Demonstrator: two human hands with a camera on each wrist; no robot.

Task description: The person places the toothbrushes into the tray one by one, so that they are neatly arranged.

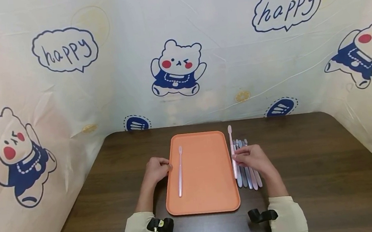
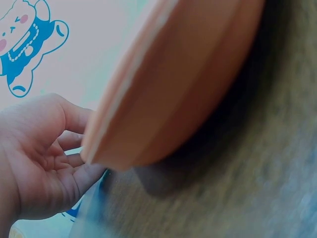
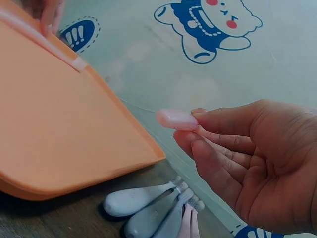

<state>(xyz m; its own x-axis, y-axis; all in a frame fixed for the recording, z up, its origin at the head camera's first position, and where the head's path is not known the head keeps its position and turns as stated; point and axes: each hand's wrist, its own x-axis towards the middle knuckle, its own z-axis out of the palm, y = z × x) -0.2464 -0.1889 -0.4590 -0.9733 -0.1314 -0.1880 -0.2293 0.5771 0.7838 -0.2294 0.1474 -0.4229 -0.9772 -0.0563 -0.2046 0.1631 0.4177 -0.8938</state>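
An orange tray [image 1: 206,175] lies on the table, and one pink toothbrush [image 1: 180,174] rests lengthwise near its left side. My left hand [image 1: 158,169] pinches the tray's left rim, thumb and fingers on either side of it in the left wrist view. Between thumb and fingertips my right hand [image 1: 253,158] holds another pink toothbrush [image 1: 231,137], raised beside the tray's right edge with its head pointing away. Below that hand, several toothbrushes [image 3: 136,198] in grey, blue and pink tones lie side by side on the table, partly hidden by the hand in the head view.
The dark wooden table [image 1: 315,162] extends to both sides of the tray. A pale curtain [image 1: 236,72] printed with bears stands behind and around it. Black straps with small devices [image 1: 263,215] sit on both sleeves.
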